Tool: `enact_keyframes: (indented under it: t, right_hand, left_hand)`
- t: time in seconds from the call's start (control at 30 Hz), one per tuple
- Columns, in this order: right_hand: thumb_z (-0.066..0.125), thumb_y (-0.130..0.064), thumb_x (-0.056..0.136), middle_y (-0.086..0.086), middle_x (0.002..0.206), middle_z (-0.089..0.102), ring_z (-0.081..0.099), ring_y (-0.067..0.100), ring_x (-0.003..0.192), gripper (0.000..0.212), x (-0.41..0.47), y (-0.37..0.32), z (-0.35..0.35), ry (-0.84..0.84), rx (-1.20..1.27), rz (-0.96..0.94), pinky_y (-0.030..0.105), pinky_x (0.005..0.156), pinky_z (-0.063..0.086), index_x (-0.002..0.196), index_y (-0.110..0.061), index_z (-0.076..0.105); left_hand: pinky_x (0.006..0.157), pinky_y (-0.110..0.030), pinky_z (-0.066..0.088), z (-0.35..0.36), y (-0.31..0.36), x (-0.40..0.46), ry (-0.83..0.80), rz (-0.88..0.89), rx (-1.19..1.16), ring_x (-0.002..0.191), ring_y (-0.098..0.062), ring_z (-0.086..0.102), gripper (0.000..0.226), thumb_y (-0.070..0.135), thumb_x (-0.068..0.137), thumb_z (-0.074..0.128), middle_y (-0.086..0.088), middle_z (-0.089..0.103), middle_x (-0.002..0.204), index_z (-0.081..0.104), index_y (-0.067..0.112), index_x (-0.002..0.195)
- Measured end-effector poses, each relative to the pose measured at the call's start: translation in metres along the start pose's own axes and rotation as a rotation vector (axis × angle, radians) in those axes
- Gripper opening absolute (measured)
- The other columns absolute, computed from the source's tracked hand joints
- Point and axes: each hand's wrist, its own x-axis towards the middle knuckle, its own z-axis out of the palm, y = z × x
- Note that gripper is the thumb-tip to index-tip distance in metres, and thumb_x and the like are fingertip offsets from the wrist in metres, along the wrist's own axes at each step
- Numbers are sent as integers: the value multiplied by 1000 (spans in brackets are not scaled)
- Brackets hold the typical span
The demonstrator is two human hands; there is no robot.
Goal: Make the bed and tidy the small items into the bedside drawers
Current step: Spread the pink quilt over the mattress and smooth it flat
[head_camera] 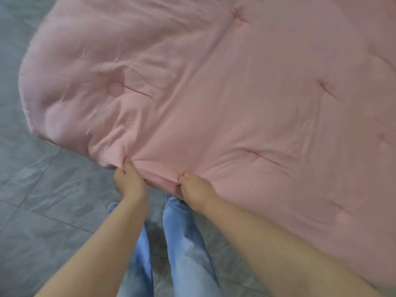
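Grey tiled floor (42,211) underfoot — pink quilt (214,93) spread across the bed, its near edge at my legs. My left hand (128,181) and right hand (197,189) each pinch that edge, fingers closed on bunched fabric — jeans (184,243) below.

A: What's carrying stuff?
B: Grey tiled floor (53,200), and a bed hidden under a pink quilt (214,93).
A: Quilt state?
B: Spread out, tufted, wrinkled near the lower-left corner, edge hanging over the floor. Feet in jeans (184,243) stand on the tiles.
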Motion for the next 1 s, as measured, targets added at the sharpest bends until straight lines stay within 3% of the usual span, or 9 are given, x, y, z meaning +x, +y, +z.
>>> enact_keyframes:
  t: [0.1,0.17,0.27,0.4,0.53,0.63,0.8,0.87,1.0]
  right_hand:
    - [43,-11,96,14,117,53,56,35,106,20,-14,-4,10,-90,110,-20,44,87,47,109,-7,57]
    - [48,-10,94,9,132,51,51,30,122,26,-11,4,10,-272,118,-13,37,100,42,117,-10,60]
    - [54,-12,92,10,139,50,47,29,130,35,-2,-9,-2,-394,118,27,33,107,39,126,-11,59]
    - [47,-12,95,15,140,52,49,30,128,42,0,-56,-44,-251,215,52,30,105,37,136,-8,52]
    - [48,-16,95,12,144,50,49,29,130,45,-7,-111,-102,-279,159,-52,29,105,37,141,-12,48]
    - [48,-16,95,12,137,57,54,28,125,43,-23,-151,-146,-276,129,-84,27,100,41,137,-14,54]
    - [44,-16,96,10,142,53,49,27,129,42,-44,-207,-200,-83,202,-54,27,106,38,137,-16,54]
    - [43,-16,96,8,142,53,50,27,129,43,-50,-226,-214,-3,280,-15,29,108,38,137,-18,54]
    - [47,-15,92,10,133,58,54,28,122,37,-53,-252,-245,141,467,27,30,105,41,126,-19,60]
  left_hand:
    - [80,-51,56,-29,-9,-3,6,-42,153,89,-38,64,51,52,82,43,-19,66,105,64,10,102]
    - [63,-38,53,-30,-7,-6,-113,-170,108,71,-28,58,24,28,95,41,-16,60,95,57,10,93]
    - [60,-30,41,-32,14,-10,-172,-302,87,67,-21,52,23,11,99,38,-4,51,85,45,17,78]
    - [59,-26,40,-56,61,-25,-204,-200,140,72,-20,58,10,16,96,43,-3,61,95,52,15,91]
    - [46,-20,28,-91,123,-51,-156,-82,47,55,-15,54,19,10,91,43,-3,65,81,56,18,79]
    - [45,-21,29,-120,160,-77,-163,37,73,53,-16,53,20,11,87,43,0,65,72,60,19,80]
    - [39,-17,28,-172,211,-115,-314,223,301,47,-15,53,25,6,90,45,-2,64,69,61,16,75]
    - [35,-13,27,-195,240,-124,-312,252,285,41,-12,50,25,3,91,46,-3,61,67,60,14,74]
    - [43,-18,33,-228,297,-127,-276,314,220,53,-17,49,23,3,92,43,-3,58,68,57,12,78]
